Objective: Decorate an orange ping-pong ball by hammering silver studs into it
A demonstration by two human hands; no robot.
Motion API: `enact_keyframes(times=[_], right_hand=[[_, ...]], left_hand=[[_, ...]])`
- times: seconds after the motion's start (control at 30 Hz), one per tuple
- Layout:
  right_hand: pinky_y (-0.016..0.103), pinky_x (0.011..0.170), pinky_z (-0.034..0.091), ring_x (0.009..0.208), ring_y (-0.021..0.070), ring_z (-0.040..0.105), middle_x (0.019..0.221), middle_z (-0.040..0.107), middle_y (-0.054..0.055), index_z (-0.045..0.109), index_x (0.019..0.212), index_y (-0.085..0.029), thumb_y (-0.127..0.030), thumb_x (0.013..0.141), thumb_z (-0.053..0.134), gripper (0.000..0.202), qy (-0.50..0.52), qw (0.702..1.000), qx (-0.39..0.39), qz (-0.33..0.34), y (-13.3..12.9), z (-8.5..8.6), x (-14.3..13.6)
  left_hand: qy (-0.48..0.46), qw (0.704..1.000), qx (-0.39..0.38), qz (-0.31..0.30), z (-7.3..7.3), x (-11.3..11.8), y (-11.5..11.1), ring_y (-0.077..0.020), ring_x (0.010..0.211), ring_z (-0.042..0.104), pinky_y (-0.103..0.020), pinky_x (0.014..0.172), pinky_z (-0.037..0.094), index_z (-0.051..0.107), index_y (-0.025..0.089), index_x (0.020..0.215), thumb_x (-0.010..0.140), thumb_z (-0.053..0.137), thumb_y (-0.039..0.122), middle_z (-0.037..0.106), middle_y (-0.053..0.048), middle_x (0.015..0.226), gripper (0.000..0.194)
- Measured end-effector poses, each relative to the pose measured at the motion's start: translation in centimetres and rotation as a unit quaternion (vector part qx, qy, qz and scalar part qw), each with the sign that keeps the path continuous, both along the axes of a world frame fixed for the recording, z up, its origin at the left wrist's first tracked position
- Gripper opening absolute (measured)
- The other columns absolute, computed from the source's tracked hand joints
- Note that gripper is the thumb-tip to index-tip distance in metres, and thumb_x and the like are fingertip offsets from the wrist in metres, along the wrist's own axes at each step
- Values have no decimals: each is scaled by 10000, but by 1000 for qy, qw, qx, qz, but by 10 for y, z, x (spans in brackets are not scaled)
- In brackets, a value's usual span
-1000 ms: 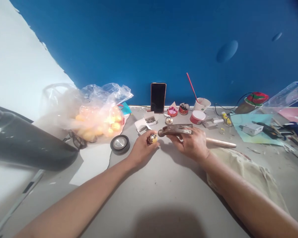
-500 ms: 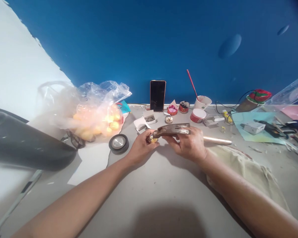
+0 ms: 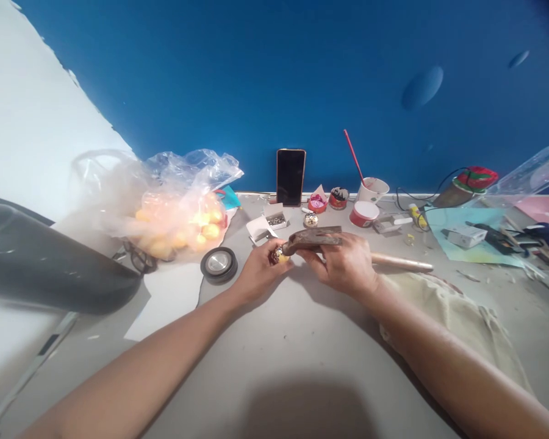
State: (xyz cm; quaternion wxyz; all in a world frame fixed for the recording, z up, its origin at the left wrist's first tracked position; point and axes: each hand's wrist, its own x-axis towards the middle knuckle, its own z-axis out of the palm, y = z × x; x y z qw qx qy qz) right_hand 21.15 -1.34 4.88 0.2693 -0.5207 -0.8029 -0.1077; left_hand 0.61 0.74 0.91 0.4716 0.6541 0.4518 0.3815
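My left hand [image 3: 261, 273] is closed round a small yellow ball with shiny dark bits [image 3: 281, 255], near the middle of the table. My right hand [image 3: 345, 265] grips a hammer [image 3: 315, 238] close to its worn metal head. One end of the head touches or nearly touches the ball. The hammer's light handle [image 3: 402, 262] sticks out to the right, past my hand. Behind my hands stand an open white box of small metal pins [image 3: 277, 219] and another studded ball [image 3: 310, 219].
A phone [image 3: 290, 177] leans on the blue wall. Left are a black round lid [image 3: 218, 264] and a plastic bag of yellow balls [image 3: 187, 222]. A red-and-white tub [image 3: 364, 213], a cup [image 3: 374, 189] and a beige cloth [image 3: 452, 317] lie rightward.
The hammer's head has tilted slightly and shifted a little left, with my right hand moving along. My left hand holds the ball in the same place.
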Motion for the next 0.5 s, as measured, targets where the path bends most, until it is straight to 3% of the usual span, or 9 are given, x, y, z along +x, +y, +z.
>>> enact_keyframes(times=[0.13, 0.5], right_hand=[[326, 680, 405, 777, 237, 698, 928, 813, 86, 827, 1038, -242, -527, 994, 550, 401, 8, 1000, 5, -22, 0, 1, -1], [309, 649, 391, 742, 218, 693, 916, 820, 62, 841, 1010, -268, -466, 976, 586, 325, -4, 1000, -22, 2, -1, 4, -3]], left_hand=[[5, 1000, -16, 6, 0, 1, 0, -135, 656, 469, -258, 628, 375, 719, 189, 1042, 774, 759, 268, 587, 28, 747, 283], [3, 1000, -5, -9, 3, 1, -2, -131, 659, 445, -251, 621, 352, 698, 188, 942, 773, 745, 251, 547, 38, 726, 186]])
